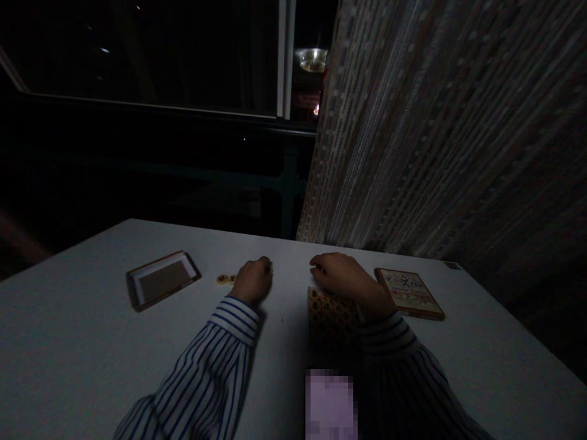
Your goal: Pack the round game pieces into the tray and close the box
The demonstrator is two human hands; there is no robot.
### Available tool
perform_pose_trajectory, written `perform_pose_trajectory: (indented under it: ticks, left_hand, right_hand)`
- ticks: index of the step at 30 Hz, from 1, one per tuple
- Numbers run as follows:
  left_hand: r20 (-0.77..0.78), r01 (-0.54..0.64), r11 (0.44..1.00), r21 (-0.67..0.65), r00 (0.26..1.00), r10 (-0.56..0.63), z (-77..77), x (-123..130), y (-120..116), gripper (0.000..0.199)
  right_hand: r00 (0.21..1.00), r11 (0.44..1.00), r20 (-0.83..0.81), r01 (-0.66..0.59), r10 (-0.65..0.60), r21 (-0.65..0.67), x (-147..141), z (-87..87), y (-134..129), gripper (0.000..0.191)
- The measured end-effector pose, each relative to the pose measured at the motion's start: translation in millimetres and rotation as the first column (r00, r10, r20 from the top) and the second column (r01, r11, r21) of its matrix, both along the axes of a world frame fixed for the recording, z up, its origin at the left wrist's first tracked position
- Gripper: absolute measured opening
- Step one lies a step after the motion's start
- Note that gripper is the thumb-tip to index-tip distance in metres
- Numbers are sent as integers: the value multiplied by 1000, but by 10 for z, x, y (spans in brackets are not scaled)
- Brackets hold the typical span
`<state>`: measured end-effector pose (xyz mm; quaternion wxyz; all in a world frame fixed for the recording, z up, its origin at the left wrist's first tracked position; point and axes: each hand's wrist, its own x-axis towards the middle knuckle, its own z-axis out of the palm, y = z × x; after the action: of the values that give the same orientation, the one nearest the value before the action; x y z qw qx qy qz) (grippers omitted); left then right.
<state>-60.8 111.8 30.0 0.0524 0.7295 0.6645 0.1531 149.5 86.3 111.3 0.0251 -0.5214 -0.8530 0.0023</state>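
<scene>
"Going left to right, quick: what's on the table point(279, 373)?"

"Left of centre in the frame, open tray point(165, 282), brown-edged. Then two round pieces point(222, 279), dark-marked, lying just beside the left hand point(252, 281). Right of centre, right hand point(342, 275), over the far edge of a patterned box point(328, 321). Flat printed case point(409, 293) right of that."

"Grip, each side?"

"Left: fingers curled in, little gap showing, something dark at the tips. Can't tell if a piece is in there. Right: fingers bent toward the left, part-curled; can't tell what it has, if anything."

"Handling the pieces well, your judgement?"

"Left side: pinch discs by the edge, lay them flat, keep knuckles off the pair. Right side: carry the wrist high, or it may knock the box."

"Hard to make out?"

"Left hand partly covers the second piece. Pixelated patch point(331, 406), bottom centre, blots out what's there. Right hand and cuff hide some of the box; can't say if its round shapes are printed or real. Case lettering too dim to read. Striped sleeves point(197, 379) cut off at the bottom edge. Upper left, window point(147, 55), nearly black."
</scene>
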Motion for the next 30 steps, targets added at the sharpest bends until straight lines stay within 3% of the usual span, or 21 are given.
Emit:
perform_pose_trajectory:
  ticks: [12,21,30]
  left_hand:
    - [5,-6,1000,28,1000,6,-51,-9,42,27]
    - [165,58,989,136,983,-80,54,36,8,38]
    - [381,107,961,255,902,-202,131,106,-5,36]
  right_hand:
    - [1000,1000,-23,-20,21,23,14,-33,8,33]
    - [1000,1000,-30,-8,9,27,26,-47,27,34]
    - [999,1000,-34,-10,11,29,47,-29,2,35]
